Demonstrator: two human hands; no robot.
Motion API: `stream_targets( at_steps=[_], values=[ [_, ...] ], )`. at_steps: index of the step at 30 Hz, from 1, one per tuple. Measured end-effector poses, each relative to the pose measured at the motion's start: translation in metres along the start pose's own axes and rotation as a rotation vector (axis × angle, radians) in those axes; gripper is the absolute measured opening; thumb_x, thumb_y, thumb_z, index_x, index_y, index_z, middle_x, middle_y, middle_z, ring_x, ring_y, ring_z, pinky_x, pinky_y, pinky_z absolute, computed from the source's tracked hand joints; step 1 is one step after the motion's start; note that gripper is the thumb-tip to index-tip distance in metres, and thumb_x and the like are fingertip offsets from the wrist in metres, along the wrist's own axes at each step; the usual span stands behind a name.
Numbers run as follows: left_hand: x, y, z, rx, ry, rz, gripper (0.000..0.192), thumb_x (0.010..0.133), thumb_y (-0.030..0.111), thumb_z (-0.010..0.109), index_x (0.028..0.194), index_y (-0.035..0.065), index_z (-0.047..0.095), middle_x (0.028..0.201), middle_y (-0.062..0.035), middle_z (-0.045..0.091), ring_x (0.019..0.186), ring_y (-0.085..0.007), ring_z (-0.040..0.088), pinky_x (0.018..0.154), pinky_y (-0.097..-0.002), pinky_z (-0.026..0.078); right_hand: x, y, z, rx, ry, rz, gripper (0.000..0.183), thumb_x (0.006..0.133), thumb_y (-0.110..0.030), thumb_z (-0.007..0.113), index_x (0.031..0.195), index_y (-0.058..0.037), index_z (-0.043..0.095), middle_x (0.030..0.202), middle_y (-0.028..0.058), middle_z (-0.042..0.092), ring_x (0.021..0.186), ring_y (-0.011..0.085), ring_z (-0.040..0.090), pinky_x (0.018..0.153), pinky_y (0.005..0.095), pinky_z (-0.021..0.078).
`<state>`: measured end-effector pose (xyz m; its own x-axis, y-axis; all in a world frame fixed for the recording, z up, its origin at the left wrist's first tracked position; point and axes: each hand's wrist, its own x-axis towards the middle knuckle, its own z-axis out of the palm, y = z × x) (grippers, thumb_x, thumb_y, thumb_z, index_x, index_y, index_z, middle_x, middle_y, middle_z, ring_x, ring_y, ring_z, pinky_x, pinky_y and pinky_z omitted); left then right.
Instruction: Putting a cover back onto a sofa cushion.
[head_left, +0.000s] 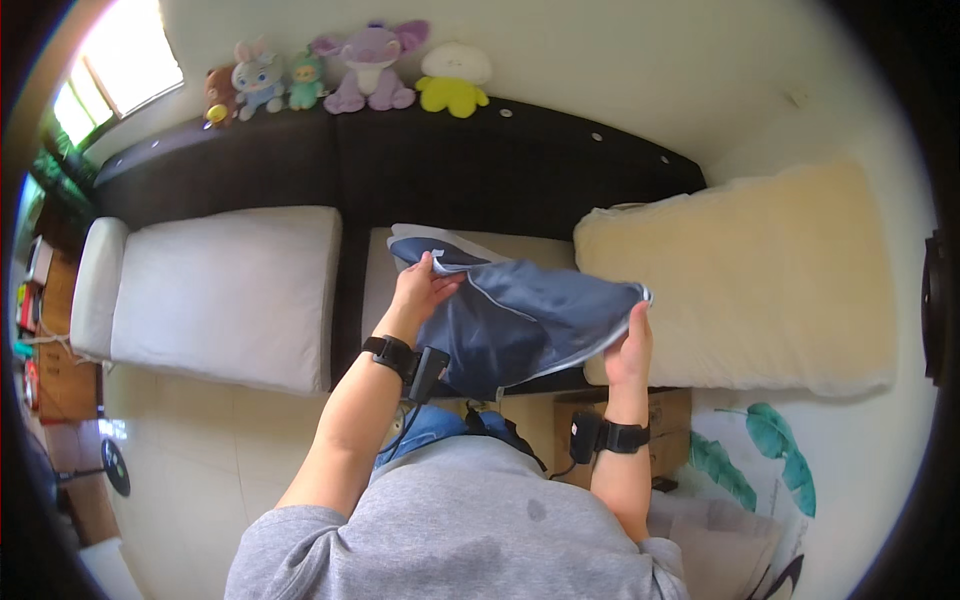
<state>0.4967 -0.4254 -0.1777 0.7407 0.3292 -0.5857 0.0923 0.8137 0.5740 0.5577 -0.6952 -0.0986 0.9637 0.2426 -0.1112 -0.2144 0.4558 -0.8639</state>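
A dark blue cloth piece (517, 315) with pale piping along its edges hangs between my hands, above the middle of the sofa. It looks like a fabric cover; its exact kind cannot be told. My left hand (426, 289) pinches its upper left edge, close to a small white tag (438, 253). At the right corner my right hand (630, 345) grips the piped edge, thumb on top and fingers underneath. The cloth sags in folds and partly covers the grey middle seat (380, 281) behind it.
Left is a light grey seat cushion (225, 296) with an armrest (99, 289). A cream cushion (750, 292) lies right. Several plush toys (367, 75) line the black backrest (450, 172). Below stand a cardboard box (670, 427) and a fan (115, 467).
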Motion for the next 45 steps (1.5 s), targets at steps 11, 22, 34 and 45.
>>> stream_targets(
  at_steps=[11,22,34,45],
  values=[
    [-0.034,0.002,-0.026,0.065,0.156,0.091,0.033,0.086,0.028,0.031,0.087,-0.0016,0.046,0.078,-0.0144,0.057,0.062,-0.0226,0.059,0.044,-0.0250,0.046,0.007,0.128,-0.001,-0.489,-0.226,0.166,0.037,0.077,-0.017,0.053,0.108,0.0013,0.043,0.102,0.0083,0.049,0.093,0.0171,0.044,0.082,0.0274,0.0320],
    [-0.010,0.020,-0.126,0.887,0.419,0.017,0.033,0.077,0.031,0.049,0.079,-0.0014,0.046,0.061,-0.0105,0.053,0.047,-0.0220,0.054,0.037,-0.0312,0.041,-0.021,0.130,0.029,-0.762,-0.264,-0.016,0.025,0.079,-0.017,0.047,0.094,0.0024,0.049,0.085,0.0120,0.056,0.076,0.0187,0.051,0.070,0.0290,0.0386],
    [-0.052,-0.003,-0.054,1.513,-0.287,0.037,0.030,0.072,0.025,0.051,0.079,-0.0041,0.053,0.061,-0.0137,0.053,0.051,-0.0206,0.054,0.040,-0.0293,0.043,-0.083,0.155,0.097,-1.287,-0.810,0.094,0.029,0.074,-0.023,0.050,0.102,-0.0143,0.051,0.088,0.0182,0.054,0.079,0.0320,0.053,0.070,0.0375,0.0413],
    [-0.085,-0.011,-0.005,0.445,-0.469,0.125,0.022,0.083,0.015,0.042,0.098,-0.0001,0.048,0.088,-0.0028,0.054,0.079,-0.0081,0.049,0.070,-0.0199,0.039,-0.063,0.130,0.046,-1.136,-0.110,0.200,0.062,0.063,-0.030,0.064,0.109,-0.0019,0.033,0.068,0.0147,0.057,0.052,0.0259,0.056,0.055,0.0318,0.0454]
  ],
)
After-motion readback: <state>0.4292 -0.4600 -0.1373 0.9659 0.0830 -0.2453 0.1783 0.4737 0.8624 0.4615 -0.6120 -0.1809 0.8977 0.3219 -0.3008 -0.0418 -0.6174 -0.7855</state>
